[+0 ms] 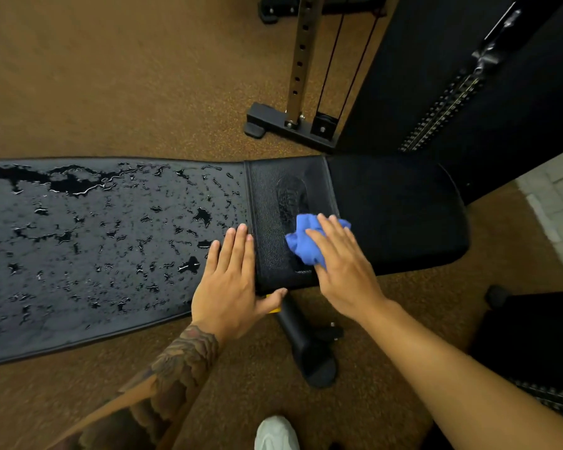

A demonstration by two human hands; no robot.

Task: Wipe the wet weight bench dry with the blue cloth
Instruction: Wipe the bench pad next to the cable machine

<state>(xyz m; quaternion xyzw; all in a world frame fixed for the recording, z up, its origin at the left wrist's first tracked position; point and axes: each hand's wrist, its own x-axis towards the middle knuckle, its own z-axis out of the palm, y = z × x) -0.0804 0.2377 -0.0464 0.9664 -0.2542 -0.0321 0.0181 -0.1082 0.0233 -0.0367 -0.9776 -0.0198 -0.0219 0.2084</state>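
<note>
A black padded weight bench (397,209) runs across the view. Its long left pad (95,254) is covered in water droplets and puddles. The middle section and the right seat pad look dry. A crumpled blue cloth (303,237) lies on the middle section, with my right hand (345,264) pressed flat on top of it. Resting flat beside it is my left hand (231,284), on the near right corner of the wet pad, its fingers apart and its thumb hooked over the bench's near edge.
A black bench leg (306,345) sticks out toward me on the brown speckled floor. A cable machine's base and perforated upright (293,121) stand behind the bench, beside a black weight stack housing (468,76). A white shoe (275,433) shows at the bottom.
</note>
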